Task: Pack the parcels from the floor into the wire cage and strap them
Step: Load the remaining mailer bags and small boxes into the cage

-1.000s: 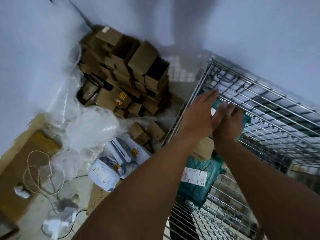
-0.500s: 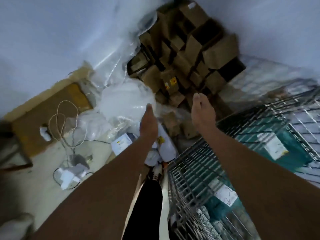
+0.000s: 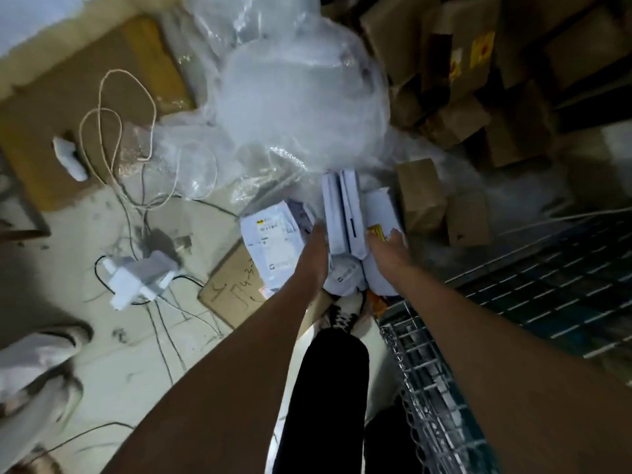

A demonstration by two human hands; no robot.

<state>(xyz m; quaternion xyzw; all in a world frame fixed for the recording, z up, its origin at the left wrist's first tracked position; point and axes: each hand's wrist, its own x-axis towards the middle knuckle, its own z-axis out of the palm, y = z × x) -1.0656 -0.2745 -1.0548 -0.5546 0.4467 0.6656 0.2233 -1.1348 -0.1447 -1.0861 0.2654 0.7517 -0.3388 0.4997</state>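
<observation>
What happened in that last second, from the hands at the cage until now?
Both hands left the teal bag in the wire cage and swung down to the floor. The left hand and right hand now flank the white parcels. The cardboard boxes stayed put.

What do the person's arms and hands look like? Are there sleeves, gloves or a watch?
Both forearms are bare up to the picture's edge, with no sleeve in view. The left hand and the right hand have no gloves. No watch or ring shows.
</observation>
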